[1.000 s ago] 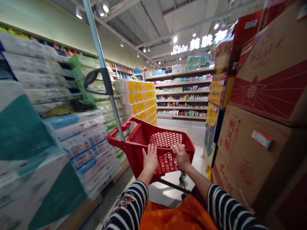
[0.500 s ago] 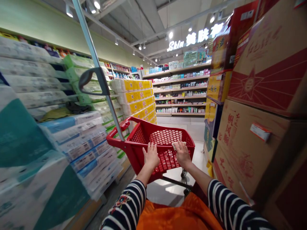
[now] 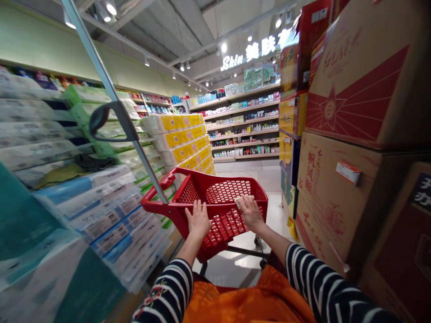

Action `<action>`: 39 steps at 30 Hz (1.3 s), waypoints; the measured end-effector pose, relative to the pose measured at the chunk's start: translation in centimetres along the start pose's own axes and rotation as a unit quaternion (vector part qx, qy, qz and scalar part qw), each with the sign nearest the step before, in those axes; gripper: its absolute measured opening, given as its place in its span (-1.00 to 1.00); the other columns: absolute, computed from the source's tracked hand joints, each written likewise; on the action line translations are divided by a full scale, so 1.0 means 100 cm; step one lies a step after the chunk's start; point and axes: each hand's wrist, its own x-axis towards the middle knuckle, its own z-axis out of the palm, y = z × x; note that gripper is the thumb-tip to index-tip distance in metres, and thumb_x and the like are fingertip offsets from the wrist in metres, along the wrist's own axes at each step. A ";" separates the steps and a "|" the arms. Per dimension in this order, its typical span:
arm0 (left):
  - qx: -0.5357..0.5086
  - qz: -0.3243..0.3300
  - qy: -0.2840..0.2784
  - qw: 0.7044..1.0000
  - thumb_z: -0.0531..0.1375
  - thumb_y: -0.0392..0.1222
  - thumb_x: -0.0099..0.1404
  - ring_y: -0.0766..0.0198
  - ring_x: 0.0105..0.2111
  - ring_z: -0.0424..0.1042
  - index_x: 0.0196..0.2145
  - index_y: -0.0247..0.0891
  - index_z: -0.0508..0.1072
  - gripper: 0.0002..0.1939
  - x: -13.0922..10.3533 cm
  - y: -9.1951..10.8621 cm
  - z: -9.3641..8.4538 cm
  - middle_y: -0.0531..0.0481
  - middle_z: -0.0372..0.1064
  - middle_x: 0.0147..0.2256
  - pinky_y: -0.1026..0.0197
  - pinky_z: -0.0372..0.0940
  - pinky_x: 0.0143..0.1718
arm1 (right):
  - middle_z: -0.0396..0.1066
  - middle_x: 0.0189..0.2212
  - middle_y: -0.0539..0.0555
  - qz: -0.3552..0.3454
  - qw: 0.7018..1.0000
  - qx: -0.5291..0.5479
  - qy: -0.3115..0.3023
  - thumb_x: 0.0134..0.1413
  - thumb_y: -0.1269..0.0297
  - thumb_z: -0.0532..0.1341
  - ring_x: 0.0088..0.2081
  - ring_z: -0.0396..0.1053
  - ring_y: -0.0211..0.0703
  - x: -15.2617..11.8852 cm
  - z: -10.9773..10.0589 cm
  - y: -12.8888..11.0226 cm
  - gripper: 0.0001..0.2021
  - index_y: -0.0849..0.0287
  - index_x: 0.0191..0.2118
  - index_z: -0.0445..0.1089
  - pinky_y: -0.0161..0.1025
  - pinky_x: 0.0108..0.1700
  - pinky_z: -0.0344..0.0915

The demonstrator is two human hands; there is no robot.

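Note:
A red shopping cart (image 3: pixel 215 207) with a perforated basket stands in front of me, its near side facing my body. My left hand (image 3: pixel 198 220) rests against the upper near side, fingers spread and holding nothing. Farther right, my right hand (image 3: pixel 251 214) presses a pale cloth (image 3: pixel 241 200) on the basket's rim, its fingers bent over the cloth. A metal pole with a grey looped handle (image 3: pixel 116 121) rises at the cart's left end.
Packs of tissue (image 3: pixel 117 220) are stacked along the left, with yellow packs (image 3: pixel 185 139) beyond. Large cardboard boxes (image 3: pixel 336 197) rise close on the right. Stocked shelves (image 3: pixel 245 121) stand at the back. A dark cloth lies on the left stack.
The cart and both hands appear slightly farther left, and the surroundings have also shifted left in view. My right hand and the cloth have moved a little along the rim, towards my left hand.

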 end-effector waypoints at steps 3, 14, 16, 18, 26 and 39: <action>0.011 0.002 -0.005 1.000 0.05 -0.23 0.13 0.03 0.28 -0.27 0.24 -0.29 0.01 -0.30 0.002 -0.004 0.001 -0.15 -0.18 0.29 -0.30 -0.28 0.19 | 0.06 0.21 0.23 0.072 0.997 -0.025 0.000 0.02 0.52 0.01 0.22 -0.05 0.10 -0.001 -0.004 0.017 -0.45 0.22 0.19 0.17 0.04 0.19 -0.07; 0.043 -0.002 0.014 0.999 -0.01 -0.29 0.17 -0.02 0.26 -0.18 0.24 -0.33 0.01 -0.35 -0.007 0.002 0.004 -0.20 -0.10 0.27 -0.26 -0.12 0.16 | 0.00 0.24 0.23 -0.074 0.997 0.032 -0.014 -0.04 0.55 0.04 0.26 -0.13 0.07 0.012 0.013 -0.059 -0.37 0.21 0.23 0.09 0.07 0.23 -0.16; 0.043 0.000 0.016 0.999 0.00 -0.30 0.16 -0.02 0.27 -0.19 0.24 -0.33 0.00 -0.33 -0.008 0.003 0.005 -0.20 -0.10 0.27 -0.25 -0.13 0.16 | -0.01 0.24 0.22 -0.089 0.996 0.024 -0.018 -0.05 0.57 0.03 0.26 -0.13 0.05 0.010 0.013 -0.053 -0.35 0.19 0.24 0.07 0.06 0.22 -0.13; 0.040 0.005 0.019 0.999 0.00 -0.29 0.16 -0.02 0.27 -0.19 0.25 -0.34 -0.01 -0.32 -0.010 0.006 0.005 -0.21 -0.11 0.27 -0.25 -0.14 0.17 | -0.02 0.25 0.21 -0.097 0.995 0.006 -0.026 -0.04 0.60 0.02 0.26 -0.12 0.04 0.007 0.013 -0.044 -0.33 0.15 0.25 0.03 0.08 0.21 -0.11; 0.005 0.022 0.022 0.999 -0.01 -0.27 0.16 -0.04 0.27 -0.21 0.25 -0.38 -0.02 -0.32 -0.016 0.031 0.000 -0.25 -0.16 0.28 -0.24 -0.15 0.18 | -0.02 0.25 0.20 -0.010 0.999 -0.037 -0.027 -0.01 0.54 0.03 0.25 -0.13 0.12 0.005 0.011 -0.028 -0.37 0.17 0.24 0.05 0.11 0.19 -0.09; -0.018 0.033 0.047 0.998 -0.02 -0.30 0.10 0.07 0.28 -0.21 0.23 -0.40 0.03 -0.30 -0.015 0.023 -0.011 -0.18 -0.17 0.28 -0.26 -0.15 0.18 | 0.03 0.23 0.22 -0.069 0.997 -0.007 0.019 -0.10 0.61 0.00 0.23 -0.06 0.04 0.012 0.013 -0.052 -0.33 0.24 0.23 0.07 0.02 0.18 -0.01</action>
